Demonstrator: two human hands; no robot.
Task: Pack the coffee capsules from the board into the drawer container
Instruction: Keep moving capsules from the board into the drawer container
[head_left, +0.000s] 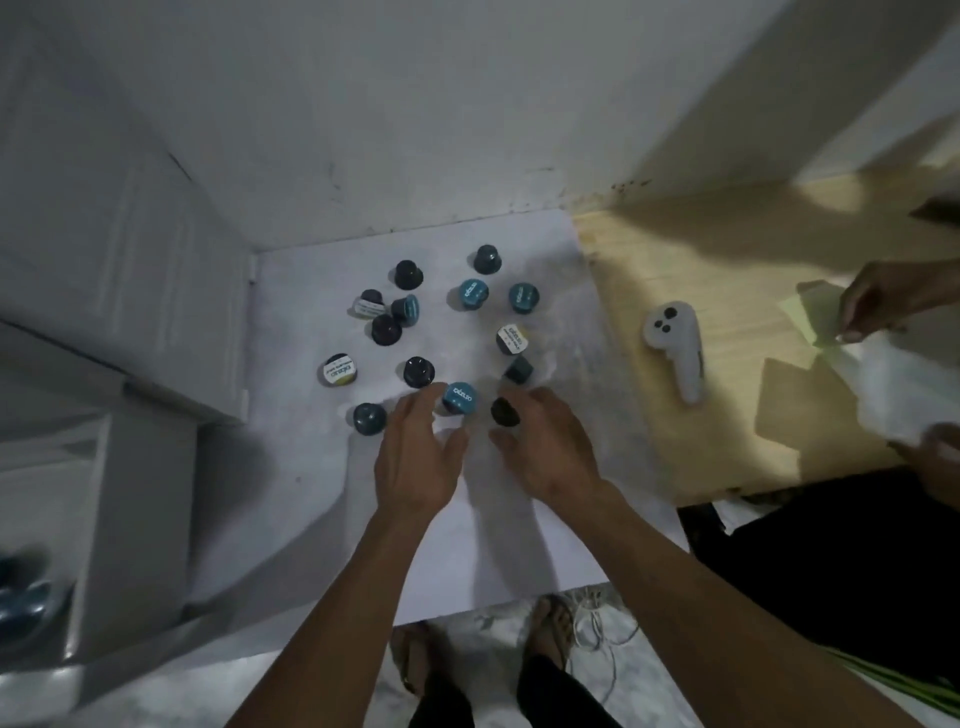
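Several coffee capsules, dark and blue ones with some white-lidded, lie scattered on the white board (311, 493). My left hand (415, 457) reaches to a blue-lidded capsule (460, 397), which sits between its fingertips and thumb; the fingers are spread and not closed on it. My right hand (550, 447) lies beside a dark capsule (504, 411), with fingers above it and thumb below, loosely spread. The white drawer container (104, 467) stands at the left; its low drawer (26, 592) shows blurred blue shapes.
A white handheld controller (675, 353) lies on the wooden table top (701, 457) to the right. Another person's hands (878, 306) handle white paper at the far right. A wall runs behind the board. My sandalled feet and a white cable are on the floor below.
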